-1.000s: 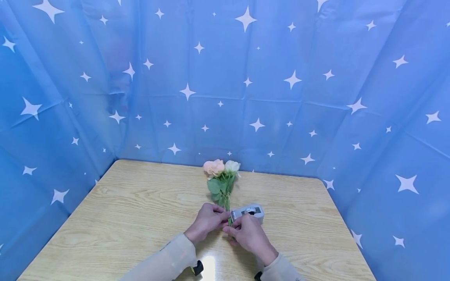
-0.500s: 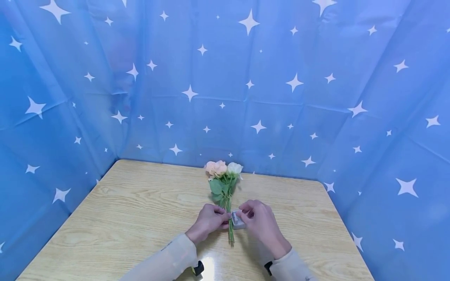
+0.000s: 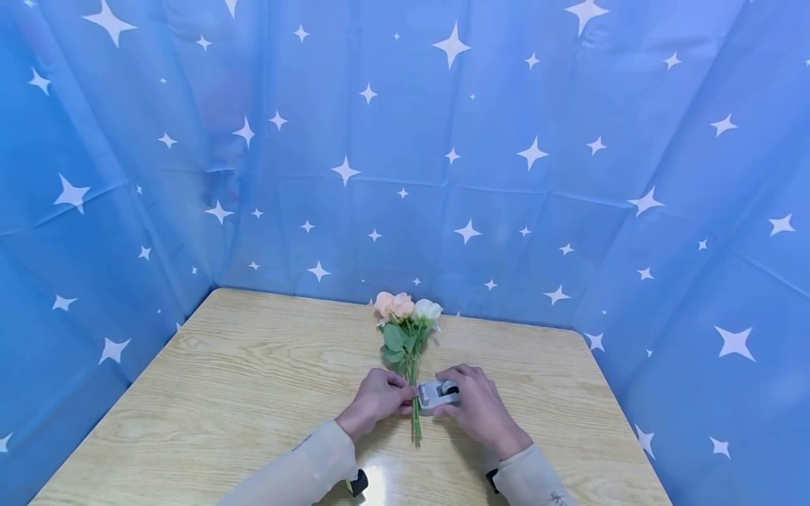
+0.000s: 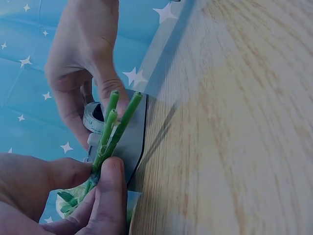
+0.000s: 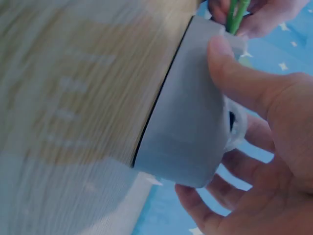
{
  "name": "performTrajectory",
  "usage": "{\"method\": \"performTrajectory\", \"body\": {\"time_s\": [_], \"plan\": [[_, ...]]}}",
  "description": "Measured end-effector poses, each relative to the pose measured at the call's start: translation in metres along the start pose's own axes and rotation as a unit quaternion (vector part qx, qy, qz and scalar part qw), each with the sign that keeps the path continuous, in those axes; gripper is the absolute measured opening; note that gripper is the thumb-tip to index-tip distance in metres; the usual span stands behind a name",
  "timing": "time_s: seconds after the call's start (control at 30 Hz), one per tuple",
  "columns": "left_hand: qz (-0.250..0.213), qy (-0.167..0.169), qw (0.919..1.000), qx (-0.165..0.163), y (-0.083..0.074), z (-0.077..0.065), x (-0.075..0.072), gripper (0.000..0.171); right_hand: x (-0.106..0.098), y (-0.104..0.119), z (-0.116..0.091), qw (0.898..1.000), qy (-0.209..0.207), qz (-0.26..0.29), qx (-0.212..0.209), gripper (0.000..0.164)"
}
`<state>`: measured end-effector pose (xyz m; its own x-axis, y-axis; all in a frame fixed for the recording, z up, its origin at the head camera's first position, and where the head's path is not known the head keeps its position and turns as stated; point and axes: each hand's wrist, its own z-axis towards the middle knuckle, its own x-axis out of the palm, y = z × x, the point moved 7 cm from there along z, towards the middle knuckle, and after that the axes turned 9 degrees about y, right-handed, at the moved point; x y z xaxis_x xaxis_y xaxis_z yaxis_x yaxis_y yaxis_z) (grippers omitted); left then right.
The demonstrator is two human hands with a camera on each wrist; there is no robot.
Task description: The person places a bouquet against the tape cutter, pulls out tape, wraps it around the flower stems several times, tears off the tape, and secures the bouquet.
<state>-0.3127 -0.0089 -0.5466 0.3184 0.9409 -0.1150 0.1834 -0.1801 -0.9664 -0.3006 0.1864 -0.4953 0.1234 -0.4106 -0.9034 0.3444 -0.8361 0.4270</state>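
A small bunch of flowers [image 3: 405, 337], with peach and white blooms and green leaves, lies on the table with its stems towards me. My left hand [image 3: 375, 400] pinches the green stems [image 4: 120, 125] between thumb and fingers; the stem ends stick out past the fingertips. Just right of the stems is a grey tape dispenser [image 3: 433, 395] with a roll of tape [image 4: 93, 117] in it. My right hand [image 3: 482, 404] grips the dispenser's body, its thumb on one side in the right wrist view and the fingers around the far side. The dispenser's base rests on the table.
The wooden table [image 3: 253, 365] has light grain and rounded far corners. A blue curtain [image 3: 392, 140] with white stars hangs behind it and along both sides.
My right hand has left the lower stems and moved right, over the tape dispenser and onto its body. My left hand still pinches the stems in nearly the same place.
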Motion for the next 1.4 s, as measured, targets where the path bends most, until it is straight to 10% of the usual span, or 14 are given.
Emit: {"method": "performTrajectory", "body": {"time_s": [0.7,1.4], "plan": [[0.043,-0.015,0.9989,0.008,0.003,0.004,0.0,0.016,0.0,0.0,-0.001,1.0,-0.008,0.002,-0.012,0.051],[-0.009,0.024,0.9995,0.016,0.001,-0.003,-0.013,0.023,0.003,0.002,-0.004,1.0,-0.004,0.015,0.011,0.06]]}}
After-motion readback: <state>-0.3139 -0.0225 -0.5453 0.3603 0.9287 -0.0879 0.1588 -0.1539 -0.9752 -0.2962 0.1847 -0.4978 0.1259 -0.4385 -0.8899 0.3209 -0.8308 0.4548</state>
